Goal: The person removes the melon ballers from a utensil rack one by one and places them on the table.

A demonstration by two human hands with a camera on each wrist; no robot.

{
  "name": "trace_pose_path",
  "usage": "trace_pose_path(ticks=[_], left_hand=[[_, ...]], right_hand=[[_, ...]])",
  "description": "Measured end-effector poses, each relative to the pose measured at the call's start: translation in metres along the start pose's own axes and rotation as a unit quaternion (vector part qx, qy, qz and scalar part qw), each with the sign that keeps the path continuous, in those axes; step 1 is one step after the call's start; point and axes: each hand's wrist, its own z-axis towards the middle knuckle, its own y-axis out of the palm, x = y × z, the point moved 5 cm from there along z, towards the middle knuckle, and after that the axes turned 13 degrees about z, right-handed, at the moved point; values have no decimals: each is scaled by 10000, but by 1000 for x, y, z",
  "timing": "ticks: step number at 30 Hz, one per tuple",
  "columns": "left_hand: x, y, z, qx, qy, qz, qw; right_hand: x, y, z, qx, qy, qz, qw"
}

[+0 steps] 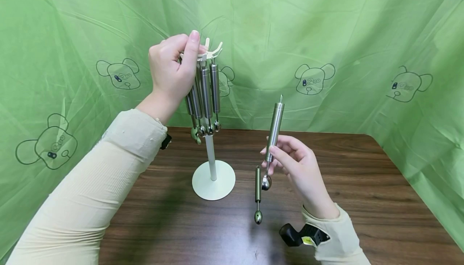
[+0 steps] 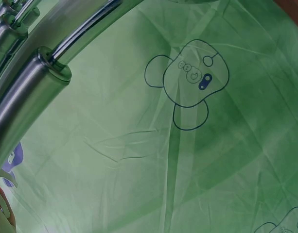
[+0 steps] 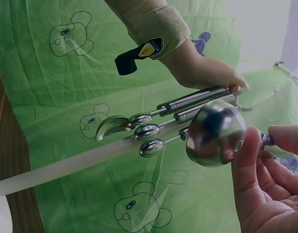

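Observation:
My left hand (image 1: 172,67) is at the top of a white hook stand (image 1: 211,156), its fingers curled round the hooks. Several steel scoops with thick round handles hang there, among them a hanging scoop (image 1: 206,92) close beside that hand. Between thumb and fingers my right hand (image 1: 304,168) pinches a larger steel melon baller (image 1: 274,128), handle up and slightly tilted, its round bowl (image 3: 216,133) pointing down. Just left of its bowl in the head view is a smaller steel scoop (image 1: 258,188) with an oval head, over the tabletop.
The stand's round white base (image 1: 214,190) rests on a dark wooden table (image 1: 344,176). Green cloth (image 1: 261,23) with printed bear heads rises behind the table and along both sides. Dark wrist cameras (image 1: 302,234) sit at the cuffs.

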Motion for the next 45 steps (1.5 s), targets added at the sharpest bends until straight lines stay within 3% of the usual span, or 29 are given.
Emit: trace_pose_path(ticks=[24, 31, 45], left_hand=[[0, 1, 0, 72, -79, 11, 9999], [-1, 1, -1, 72, -88, 24, 9999], [-1, 1, -1, 76, -115, -23, 9999]], right_hand=[[44, -37, -30, 721, 914, 12, 9932], [57, -51, -34, 978, 1222, -194, 9875], [90, -74, -36, 834, 2218, -804, 9682]])
